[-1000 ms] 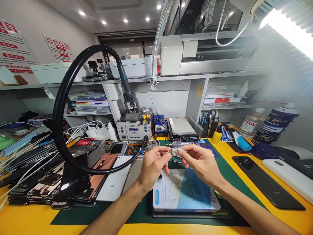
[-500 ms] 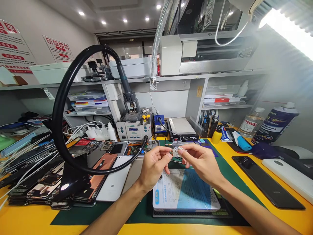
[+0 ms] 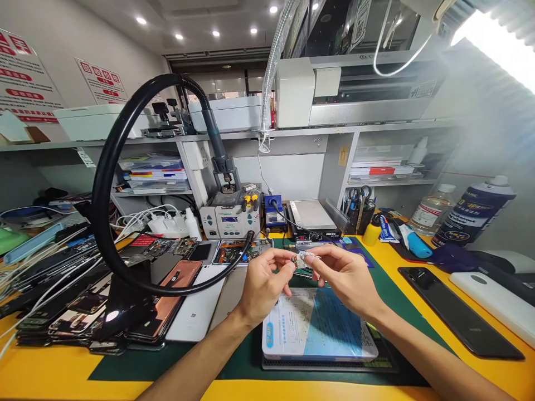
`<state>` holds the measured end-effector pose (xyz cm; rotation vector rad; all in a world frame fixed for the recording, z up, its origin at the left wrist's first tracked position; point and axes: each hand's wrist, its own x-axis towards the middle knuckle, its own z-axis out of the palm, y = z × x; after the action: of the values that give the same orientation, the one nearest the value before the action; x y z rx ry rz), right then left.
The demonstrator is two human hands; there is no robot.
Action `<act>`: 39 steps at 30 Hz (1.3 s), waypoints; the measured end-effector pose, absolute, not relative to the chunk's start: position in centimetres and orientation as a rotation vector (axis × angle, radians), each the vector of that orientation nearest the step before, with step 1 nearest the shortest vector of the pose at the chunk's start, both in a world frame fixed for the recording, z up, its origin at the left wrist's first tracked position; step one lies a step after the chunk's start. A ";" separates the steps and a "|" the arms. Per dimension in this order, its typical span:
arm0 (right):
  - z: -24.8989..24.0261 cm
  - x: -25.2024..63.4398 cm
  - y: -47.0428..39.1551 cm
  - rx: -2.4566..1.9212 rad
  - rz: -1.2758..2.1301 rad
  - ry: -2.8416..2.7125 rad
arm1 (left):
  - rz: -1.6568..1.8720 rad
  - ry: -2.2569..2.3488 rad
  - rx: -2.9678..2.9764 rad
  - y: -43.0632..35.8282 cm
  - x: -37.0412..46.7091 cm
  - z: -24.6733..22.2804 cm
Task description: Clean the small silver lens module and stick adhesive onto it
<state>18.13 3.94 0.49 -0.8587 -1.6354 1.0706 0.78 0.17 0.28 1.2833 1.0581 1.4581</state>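
My left hand is closed in a pinch on a small circuit board, with thumb and forefinger at its edge. Opposite it, my right hand pinches a small white piece against the board's right side; its exact kind is too small to make out. Both hands hover above a blue-and-white box, which lies on a dark flat tray on the green mat. Fingers cover much of what I hold.
A hot-air station with a thick looping black hose stands at the left. Stacked phone parts crowd the left side. A hot plate sits behind my hands. On the right lie a black phone, a spray can and a clear bottle.
The view has shifted very slightly. My two hands keep their pinches in nearly the same place, and the small board appears turned a little between them.
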 end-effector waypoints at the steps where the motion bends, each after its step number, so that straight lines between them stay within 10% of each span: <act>1: 0.4 18.2 4.0 -0.853 1.065 -1.649 | 1.467 1.066 1.292 0.2 0.8 0.3; 39: 0.5 18.2 3.8 -0.850 1.042 -1.669 | 1.669 1.197 1.907 0.3 0.9 -1.0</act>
<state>18.25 3.77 0.45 -0.8502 -1.6693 1.0415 0.87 0.28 -1.04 1.9069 1.1970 1.6691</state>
